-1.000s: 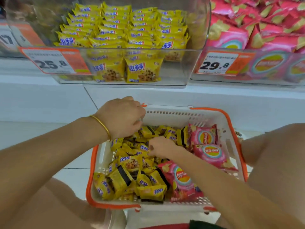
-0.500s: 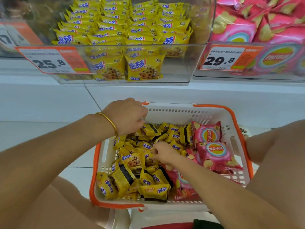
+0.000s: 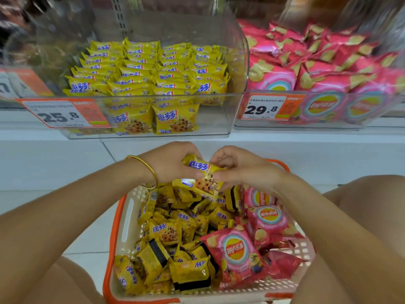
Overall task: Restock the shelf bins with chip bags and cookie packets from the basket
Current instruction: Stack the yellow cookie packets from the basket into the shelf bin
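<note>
Cookie packets (image 3: pixel 202 173) in curled fingers of left hand (image 3: pixel 169 164) and right hand (image 3: pixel 247 170), over basket (image 3: pixel 117 216), below bin (image 3: pixel 219 115) lip.

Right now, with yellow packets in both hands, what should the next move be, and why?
Probably lift the cookie packets into the clear bin ahead: the left hand and right hand hold them above the basket, and that bin's front row has a gap.

Yellow cookie packets (image 3: pixel 166 233) with blue lettering, pink chip bags (image 3: pixel 237 252), white basket (image 3: pixel 129 218) with orange rim
</note>
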Demonstrator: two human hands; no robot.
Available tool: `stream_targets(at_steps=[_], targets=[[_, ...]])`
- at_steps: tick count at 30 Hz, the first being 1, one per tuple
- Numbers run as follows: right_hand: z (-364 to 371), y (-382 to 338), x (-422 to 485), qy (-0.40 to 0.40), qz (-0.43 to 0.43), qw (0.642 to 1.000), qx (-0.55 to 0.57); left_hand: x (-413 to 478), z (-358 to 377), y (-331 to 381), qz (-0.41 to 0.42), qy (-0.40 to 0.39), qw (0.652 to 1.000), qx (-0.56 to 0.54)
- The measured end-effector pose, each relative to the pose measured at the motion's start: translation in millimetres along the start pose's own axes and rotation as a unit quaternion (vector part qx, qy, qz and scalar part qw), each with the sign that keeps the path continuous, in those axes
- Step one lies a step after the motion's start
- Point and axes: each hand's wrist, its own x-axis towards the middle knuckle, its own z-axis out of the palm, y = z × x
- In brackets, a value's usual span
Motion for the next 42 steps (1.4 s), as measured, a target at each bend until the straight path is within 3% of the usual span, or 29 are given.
stream_targets(at_steps=[4, 6, 8, 10, 12, 14, 18, 23, 27, 30, 36, 42], targets=[[-9.5, -56.6, -14.0, 0.028, -0.053, 0.991, -0.123, -8.1, -24.3, 24.7, 0.082, 0.072, 0.986, -0.122], [-18.3, -90.0, -22.3, 0.064, -0.079, 0.983, -0.152, -12.1, -40.4, 35.2, 0.113, 0.138, 0.958, -0.223], [-26.5, -123.0, -29.9, 0.119, -0.103, 0.972, -0.173, -13.0, -56.4, 39.4, 0.148, 0.255, 0.917, -0.27], [-30.7, -150.8, -28.6, 0.196, -0.139, 0.954, -0.181, -11.0, -69.3, 37.2, 0.167, 0.367, 0.884, -0.235], [-31.4, -170.2, -11.5, 0.283, -0.172, 0.91, -0.247, -7.9, -73.7, 30.5, 0.145, 0.414, 0.892, -0.108], [-31.6, -180.8, 13.8, 0.335, -0.151, 0.848, -0.382, -3.2, -69.5, 20.5, 0.101, 0.387, 0.916, 0.043], [-20.1, -186.4, 48.4, 0.293, -0.064, 0.766, -0.568, -1.4, -56.3, 14.1, 0.051, 0.321, 0.922, 0.21], [-12.3, -198.9, 60.2, 0.189, 0.049, 0.724, -0.661, -3.0, -53.5, 9.4, 0.06, 0.319, 0.907, 0.269], [-14.8, -214.0, 60.9, 0.111, 0.083, 0.664, -0.735, -1.8, -53.1, 8.8, 0.055, 0.318, 0.906, 0.275], [-16.9, -208.5, 67.0, 0.073, 0.078, 0.648, -0.754, -1.6, -53.9, 8.8, 0.051, 0.314, 0.906, 0.281], [-20.8, -181.1, 83.1, 0.095, -0.001, 0.668, -0.738, -0.2, -52.9, 8.6, 0.051, 0.314, 0.907, 0.276], [-29.9, -163.2, 79.3, 0.138, -0.061, 0.624, -0.766, -1.9, -53.4, 9.4, 0.057, 0.317, 0.908, 0.268]])
